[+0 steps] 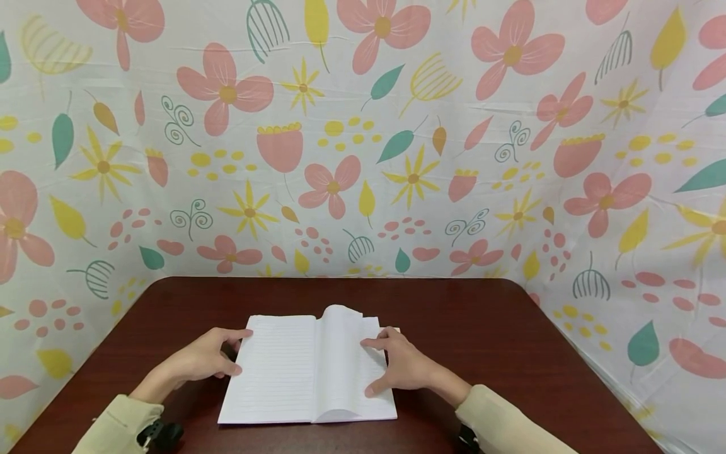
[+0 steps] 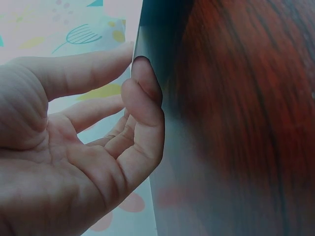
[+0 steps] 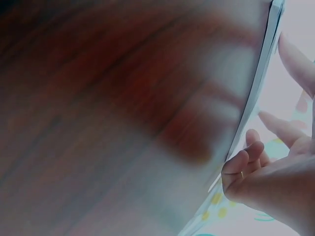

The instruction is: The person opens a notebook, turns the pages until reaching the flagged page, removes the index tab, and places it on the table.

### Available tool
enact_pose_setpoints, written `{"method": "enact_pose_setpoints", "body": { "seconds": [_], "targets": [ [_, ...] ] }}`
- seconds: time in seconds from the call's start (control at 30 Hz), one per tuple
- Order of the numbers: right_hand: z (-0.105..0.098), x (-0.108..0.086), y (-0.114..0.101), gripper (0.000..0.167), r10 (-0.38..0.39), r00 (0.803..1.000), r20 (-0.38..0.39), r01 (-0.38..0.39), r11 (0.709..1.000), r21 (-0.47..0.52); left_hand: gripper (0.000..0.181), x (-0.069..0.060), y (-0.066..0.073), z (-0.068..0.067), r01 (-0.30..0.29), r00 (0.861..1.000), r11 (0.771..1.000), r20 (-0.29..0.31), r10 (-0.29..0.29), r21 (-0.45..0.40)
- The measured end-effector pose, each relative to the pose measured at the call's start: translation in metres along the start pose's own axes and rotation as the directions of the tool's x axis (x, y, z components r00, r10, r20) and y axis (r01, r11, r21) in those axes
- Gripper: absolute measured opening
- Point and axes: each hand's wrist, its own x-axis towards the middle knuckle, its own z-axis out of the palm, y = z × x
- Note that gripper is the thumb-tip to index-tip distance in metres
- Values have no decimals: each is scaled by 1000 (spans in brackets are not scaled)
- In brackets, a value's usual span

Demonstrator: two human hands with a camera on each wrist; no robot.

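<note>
Table (image 1: 454, 309): dark, glossy; a book could slide on it. Book (image 1: 278, 372): lies open at the table's near middle; judged light, covers bendable. Best hold: the outer edges. Raised leaf (image 1: 340, 366): arched right of the fold; judged soft, easily creased, to be taken lightly by its free edge. Right hand (image 1: 405, 362): thumb and forefinger spread wide on the right page. Left hand (image 1: 207, 356): pinches the left edge.

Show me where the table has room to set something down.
The table is bare between the open notebook and floral backdrop, and right of the right hand. Crowded: the notebook's side edges, at the left hand and right hand.
</note>
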Motion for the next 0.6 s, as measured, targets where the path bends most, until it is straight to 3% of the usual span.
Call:
{"method": "enact_pose_setpoints", "body": {
  "seconds": [0.33, 0.6],
  "targets": [
    [12, 9, -13, 87, -38, 999, -34, 37, 999, -23, 76, 2, -2, 0, -11, 1000, 1000, 7, 11, -8],
    [19, 21, -21, 87, -3, 1000, -15, 2, 999, -32, 76, 2, -4, -1, -14, 1000, 1000, 16, 14, -10]
  ]
}}
